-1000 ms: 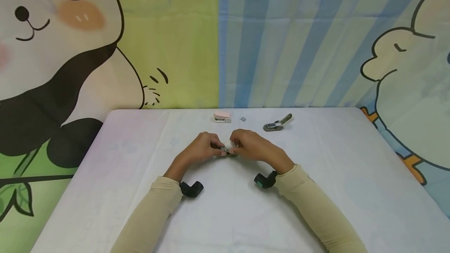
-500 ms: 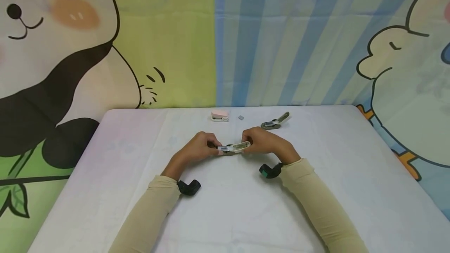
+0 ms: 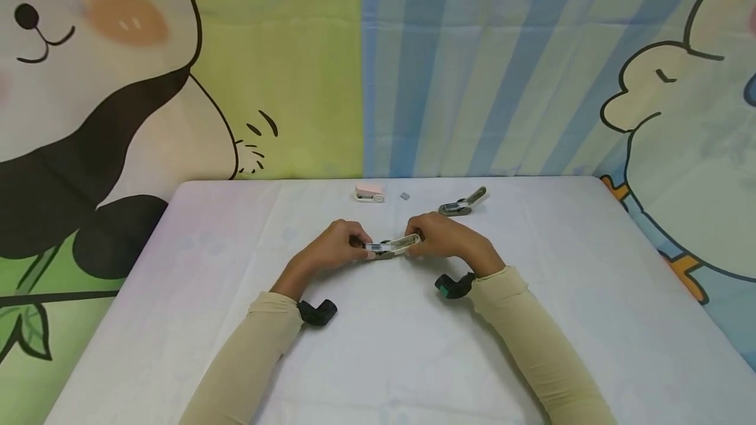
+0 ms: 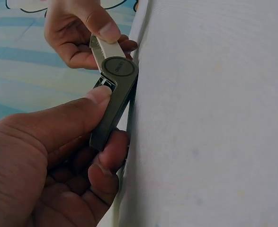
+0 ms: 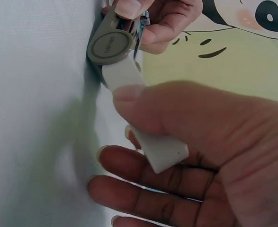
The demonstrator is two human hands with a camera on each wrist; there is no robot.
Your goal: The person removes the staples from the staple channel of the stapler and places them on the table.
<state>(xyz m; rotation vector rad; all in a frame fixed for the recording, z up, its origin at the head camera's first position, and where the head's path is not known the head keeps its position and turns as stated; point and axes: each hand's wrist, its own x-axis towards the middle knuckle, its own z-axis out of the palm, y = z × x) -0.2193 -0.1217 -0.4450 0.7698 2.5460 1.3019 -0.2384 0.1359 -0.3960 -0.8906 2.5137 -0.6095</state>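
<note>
Between my two hands, close over the white table, is a stapler with its top arm swung up, a grey-green base [image 4: 114, 101] and a pale top arm [image 5: 153, 137]. My left hand [image 3: 336, 244] grips the base end, its thumb pressing by the staple channel [image 4: 105, 83]. The pale arm is pinched by my right hand [image 3: 440, 236], thumb on one face and fingers behind, the other fingers spread loosely. In both wrist views, a round hinge disc [image 5: 111, 46] joins the two parts. The tip of the base is partly hidden by the left fingers.
Along the table's back edge stand a small pink and white stapler [image 3: 369, 193], a small grey block [image 3: 404, 196] and a second grey-green stapler [image 3: 456, 207] with its arm raised. A printed cloth [image 3: 319, 71] hangs behind the table. Black wrist cameras [image 3: 317, 313] jut from both wrists.
A second ago both hands met over the stapler and covered most of it. My right hand has since moved right to the pale arm, and the opened stapler now shows.
</note>
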